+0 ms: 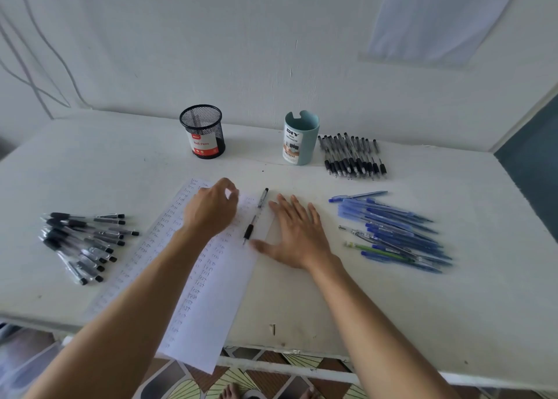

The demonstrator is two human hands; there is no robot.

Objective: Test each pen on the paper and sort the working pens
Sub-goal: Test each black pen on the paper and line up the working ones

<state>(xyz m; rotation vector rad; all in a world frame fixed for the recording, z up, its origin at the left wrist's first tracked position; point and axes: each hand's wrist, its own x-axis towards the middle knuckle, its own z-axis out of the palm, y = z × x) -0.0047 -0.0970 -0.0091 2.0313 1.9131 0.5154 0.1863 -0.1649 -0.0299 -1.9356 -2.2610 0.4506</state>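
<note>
On the white worktop (pixel 377 314) a black pen (pixel 256 216) lies slantwise on the scribbled paper (pixel 211 296). The left hand (pixel 211 210) hovers curled and blurred over the sheet; whether it grips anything is unclear. The right hand (pixel 297 232) lies flat with spread fingers just beside the pen. Black pens (pixel 81 241) lie left, blue pens (pixel 392 232) right, and a mesh cup (pixel 203 131) and a teal cup (pixel 301 139) stand behind.

I logged the paper (pixel 217 308): a long white sheet, slanted at centre, scrawled with rows of "test". One black pen (pixel 255 216) lay on its far right edge, tip toward 7 o'clock. Heap of black pens (pixel 81 241) at 9 o'clock, blue pens (pixel 392 232) at 3, row of black pens (pixel 353 157) at 1.
</note>
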